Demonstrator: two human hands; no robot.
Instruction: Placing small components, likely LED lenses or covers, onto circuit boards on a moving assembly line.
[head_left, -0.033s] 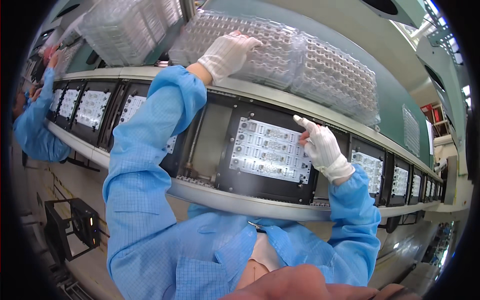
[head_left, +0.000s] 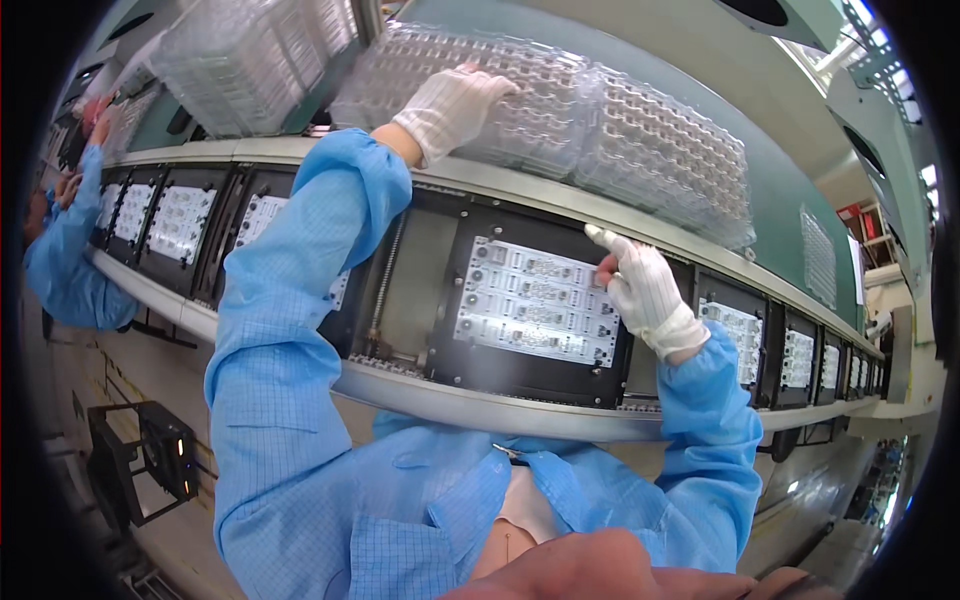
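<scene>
Circuit panel [head_left: 535, 300], white, lies in black carrier [head_left: 520, 375] on conveyor rail [head_left: 480, 405], centre. R hand [head_left: 645, 290], gloved, fingers curled, index tip on panel's upper-right corner. L hand [head_left: 450, 105], gloved, flat w/ fingers spread on clear blister tray stack [head_left: 560, 110] on shelf above. More carriers [head_left: 175, 225] to left; another person's blue sleeve [head_left: 65, 250] far left.

- Your left hand [head_left: 455, 105], in a white glove, rests on a clear plastic blister tray [head_left: 520, 100], ribbed with small pockets, lying on the far shelf.
- Your right hand [head_left: 645, 290], also gloved, touches the right edge of a white circuit panel [head_left: 535, 300], which lies flat in a black carrier [head_left: 530, 375] nearer you.
</scene>
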